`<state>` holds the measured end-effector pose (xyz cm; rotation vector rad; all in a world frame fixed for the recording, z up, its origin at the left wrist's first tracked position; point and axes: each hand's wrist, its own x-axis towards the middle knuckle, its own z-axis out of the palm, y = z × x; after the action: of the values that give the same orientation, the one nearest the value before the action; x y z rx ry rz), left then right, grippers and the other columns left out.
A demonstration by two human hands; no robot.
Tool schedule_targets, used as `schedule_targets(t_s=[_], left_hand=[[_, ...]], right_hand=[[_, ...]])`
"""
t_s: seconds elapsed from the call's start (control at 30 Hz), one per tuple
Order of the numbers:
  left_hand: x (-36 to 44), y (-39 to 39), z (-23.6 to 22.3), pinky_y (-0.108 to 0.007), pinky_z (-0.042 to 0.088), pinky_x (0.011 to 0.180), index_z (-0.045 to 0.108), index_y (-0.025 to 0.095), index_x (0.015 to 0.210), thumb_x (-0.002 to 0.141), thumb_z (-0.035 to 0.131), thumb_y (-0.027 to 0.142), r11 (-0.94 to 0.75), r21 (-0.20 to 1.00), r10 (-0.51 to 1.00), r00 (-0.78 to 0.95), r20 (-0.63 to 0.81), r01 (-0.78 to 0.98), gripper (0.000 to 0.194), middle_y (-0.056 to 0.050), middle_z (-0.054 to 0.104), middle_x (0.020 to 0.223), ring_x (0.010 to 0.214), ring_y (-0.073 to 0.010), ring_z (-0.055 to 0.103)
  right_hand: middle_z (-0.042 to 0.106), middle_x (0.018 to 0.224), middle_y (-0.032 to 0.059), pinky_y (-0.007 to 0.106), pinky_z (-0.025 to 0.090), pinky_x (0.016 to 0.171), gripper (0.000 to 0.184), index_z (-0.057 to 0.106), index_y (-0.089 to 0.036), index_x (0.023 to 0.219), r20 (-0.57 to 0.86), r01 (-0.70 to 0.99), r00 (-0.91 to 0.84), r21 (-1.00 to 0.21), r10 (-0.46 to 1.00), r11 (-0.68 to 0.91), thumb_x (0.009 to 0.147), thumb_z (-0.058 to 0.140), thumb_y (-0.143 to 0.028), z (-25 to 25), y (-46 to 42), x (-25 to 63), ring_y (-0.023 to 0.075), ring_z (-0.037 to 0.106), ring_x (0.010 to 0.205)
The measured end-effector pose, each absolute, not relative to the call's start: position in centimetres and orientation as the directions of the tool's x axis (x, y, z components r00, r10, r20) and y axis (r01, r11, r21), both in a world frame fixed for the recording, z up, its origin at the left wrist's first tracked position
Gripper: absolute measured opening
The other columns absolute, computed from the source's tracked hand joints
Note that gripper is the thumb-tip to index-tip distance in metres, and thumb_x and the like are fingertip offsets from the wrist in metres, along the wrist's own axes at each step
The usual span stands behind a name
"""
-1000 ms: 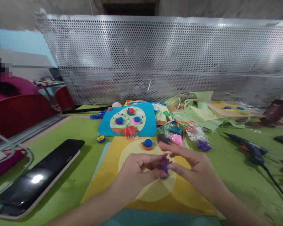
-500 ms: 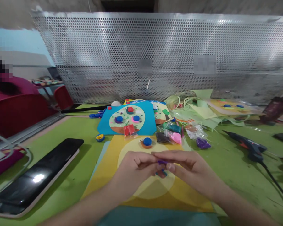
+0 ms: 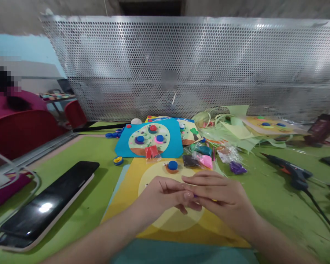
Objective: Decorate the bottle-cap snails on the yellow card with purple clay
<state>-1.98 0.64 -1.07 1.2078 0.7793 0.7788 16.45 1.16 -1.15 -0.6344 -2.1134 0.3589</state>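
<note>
Over the yellow sheet point(image 3: 145, 234) my two hands meet. A small bit of purple modelling clay point(image 3: 195, 196) shows between the fingers, mostly hidden. My left hand point(image 3: 169, 194) is closed on it, with the thumb on top. The fingers of my right hand point(image 3: 222, 192) lie together over the left fingertips, closed around the same clay. Beneath them is the pale yellow circle point(image 3: 165, 220) on the sheet. Just beyond the hands, a blue bottle cap point(image 3: 172, 165) with a brown clay base is set on that circle.
Behind are a blue card with capped figures point(image 3: 176, 143), bagged red clay point(image 3: 151, 151), pink clay point(image 3: 205, 160) and purple clay point(image 3: 238, 168). A glue gun point(image 3: 294, 174) lies right, a black case point(image 3: 49, 205) left. A person point(image 3: 16, 101) sits far left. A perforated metal panel point(image 3: 154, 55) stands behind.
My right hand has turned palm down, its fingers sliding over the left fingers. The purple clay is now more covered. The view has shifted slightly.
</note>
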Motion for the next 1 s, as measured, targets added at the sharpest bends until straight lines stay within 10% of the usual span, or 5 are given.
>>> schedule_targets(t_s=[0.2, 0.4, 1.0], left_hand=[[-1.8, 0.6, -0.7, -0.022, 0.048, 0.058, 0.073, 0.015, 0.066, 0.068, 0.075, 0.037, 0.211, 0.968, 0.862, 0.491, -0.121, -0.133, 0.022, -0.007, 0.074, 0.07, 0.065, -0.0162, 0.067], [-2.7, 1.9, -0.8, -0.022, 0.048, 0.065, 0.072, 0.017, 0.081, 0.071, 0.073, 0.044, 0.227, 0.939, 0.927, 0.352, -0.127, -0.257, 0.029, -0.007, 0.074, 0.089, 0.08, -0.0167, 0.068], [-2.6, 1.6, -0.5, -0.018, 0.045, 0.05, 0.067, 0.016, 0.062, 0.065, 0.076, 0.027, 0.024, 0.999, 0.963, 0.27, -0.01, -0.048, 0.015, 0.002, 0.066, 0.054, 0.049, -0.0092, 0.058]], right_hand=[[0.07, 0.098, -0.0007, 0.031, 0.056, 0.078, 0.028, 0.069, -0.03, 0.104, 0.743, 0.304, -0.504, -0.325, 0.441, 0.895, 0.086, 0.056, -0.013, -0.2, 0.8, 16.7, 0.018, 0.068, 0.084], [0.071, 0.093, -0.0014, 0.026, 0.056, 0.064, 0.023, 0.068, -0.031, 0.104, 0.615, 0.406, -0.072, -0.701, 0.785, 0.587, 0.086, 0.056, -0.022, -0.6, 1.0, 17.4, 0.015, 0.067, 0.07], [0.065, 0.054, -0.0004, 0.02, 0.044, 0.045, 0.02, 0.07, -0.02, 0.063, 0.335, 0.377, -0.371, -0.798, 0.866, 0.47, 0.079, 0.061, -0.029, -0.4, 1.1, 16.4, 0.0118, 0.056, 0.047]])
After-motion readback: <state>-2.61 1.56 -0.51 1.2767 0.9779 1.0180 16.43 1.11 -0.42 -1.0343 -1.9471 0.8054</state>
